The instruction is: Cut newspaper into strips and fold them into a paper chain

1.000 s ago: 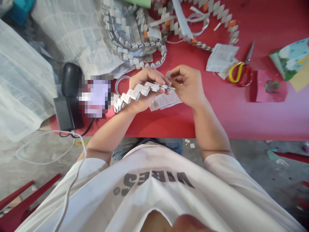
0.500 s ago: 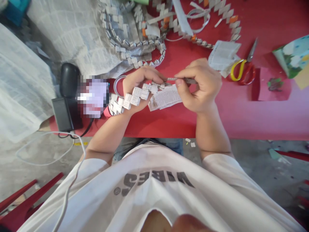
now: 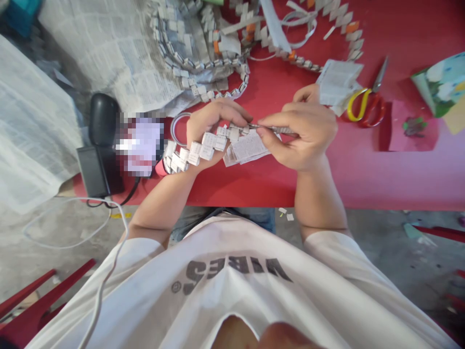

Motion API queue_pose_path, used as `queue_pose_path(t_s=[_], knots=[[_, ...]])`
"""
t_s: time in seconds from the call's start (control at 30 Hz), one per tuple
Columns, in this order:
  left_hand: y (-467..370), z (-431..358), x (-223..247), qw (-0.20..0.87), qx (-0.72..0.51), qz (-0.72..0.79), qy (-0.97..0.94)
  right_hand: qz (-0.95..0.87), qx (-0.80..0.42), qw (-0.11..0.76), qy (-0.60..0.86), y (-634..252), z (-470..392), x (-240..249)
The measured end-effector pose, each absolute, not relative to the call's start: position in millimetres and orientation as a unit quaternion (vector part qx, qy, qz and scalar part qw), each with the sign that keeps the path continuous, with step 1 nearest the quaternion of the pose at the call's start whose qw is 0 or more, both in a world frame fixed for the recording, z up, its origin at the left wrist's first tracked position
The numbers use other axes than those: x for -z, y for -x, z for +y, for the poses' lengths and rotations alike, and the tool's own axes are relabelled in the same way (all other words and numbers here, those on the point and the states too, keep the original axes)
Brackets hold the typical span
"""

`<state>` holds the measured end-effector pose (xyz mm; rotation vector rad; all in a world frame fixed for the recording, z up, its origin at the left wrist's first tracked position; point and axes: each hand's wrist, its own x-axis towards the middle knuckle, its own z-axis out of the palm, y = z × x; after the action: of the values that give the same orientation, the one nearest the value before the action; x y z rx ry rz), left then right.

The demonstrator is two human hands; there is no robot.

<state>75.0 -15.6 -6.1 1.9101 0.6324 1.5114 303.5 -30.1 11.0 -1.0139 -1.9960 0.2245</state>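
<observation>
A zigzag chain of folded newsprint [image 3: 208, 146] runs across my left palm and wrist, and my left hand [image 3: 214, 121] pinches its right end between thumb and fingers. From the right, my right hand [image 3: 301, 131] pinches a narrow folded newsprint strip [image 3: 281, 129], whose tip meets the chain's end. The fingertips of both hands are nearly touching. Beneath them lie several cut newsprint pieces [image 3: 249, 147] on the red table [image 3: 240, 189]. The exact joint between strip and chain is too small to make out.
Beyond my hands lie more folded chains [image 3: 203, 89] on newspaper sheets [image 3: 109, 53]. Scissors [image 3: 366, 104] with yellow and red handles rest at the right, near a paper piece [image 3: 339, 80]. A tape roll [image 3: 179, 130], a black case [image 3: 103, 118] and an adapter [image 3: 92, 169] are at the left.
My right hand has moved slightly left and down, bringing the strip's tip against the chain's end. My left hand has barely shifted and still pinches the chain.
</observation>
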Motion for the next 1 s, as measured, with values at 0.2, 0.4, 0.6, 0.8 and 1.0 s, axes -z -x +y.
queue_pose_path(t_s=[0.2,0.4,0.6,0.8,1.0], knots=[[-75.3,-15.9,8.9,0.306,-0.575,0.234,-0.722,-0.823,0.002,0.437,0.362,-301.6,-31.3,-15.4],[-75.7,-16.7,4.4,0.306,-0.596,0.201,-0.715,-0.849,0.017,0.349,0.397,-303.0,-30.5,-15.0],[-79.6,-21.4,-0.7,0.306,-0.595,0.233,-0.706,-0.860,-0.034,0.334,0.384,-305.7,-32.2,-14.8],[-78.2,-14.7,9.1,0.269,-0.603,0.222,-0.717,-0.843,0.095,0.406,0.339,-302.3,-29.2,-13.0],[-75.1,-9.8,16.7,0.181,-0.583,0.221,-0.760,-0.849,0.120,0.387,0.339,-301.2,-33.6,-13.8]])
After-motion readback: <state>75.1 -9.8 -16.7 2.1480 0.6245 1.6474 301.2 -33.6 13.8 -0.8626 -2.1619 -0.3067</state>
